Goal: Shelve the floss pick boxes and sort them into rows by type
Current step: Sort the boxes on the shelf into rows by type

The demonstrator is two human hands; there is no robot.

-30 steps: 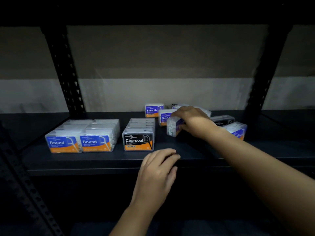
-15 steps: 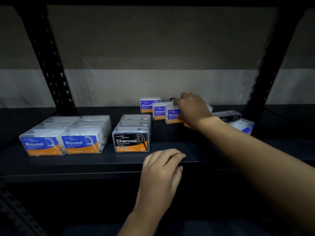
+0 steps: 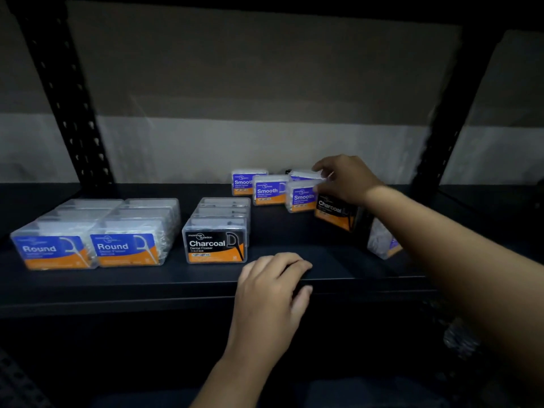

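On the dark shelf (image 3: 147, 287), two rows of Round boxes (image 3: 88, 248) stand at the left. A row of Charcoal boxes (image 3: 216, 245) stands next to them. Three Smooth boxes (image 3: 269, 191) stand in a slanted line at the back. My right hand (image 3: 346, 179) reaches over them and pinches the top of another Smooth box (image 3: 303, 175) behind the third one. A loose Charcoal box (image 3: 332, 214) leans under my right wrist. Half hidden behind my forearm, one more box (image 3: 382, 244) lies on its side. My left hand (image 3: 270, 293) rests on the shelf's front edge and holds nothing.
Black perforated uprights stand at the back left (image 3: 67, 107) and back right (image 3: 444, 119). Behind the shelf is a grey and white wall (image 3: 235, 113). Bare shelf surface lies in front of the Smooth boxes, between the Charcoal row and my right arm.
My right hand set the Smooth box it held down as third in the slanted line, then moved back and took hold of the box behind it. My left hand stayed on the shelf edge.
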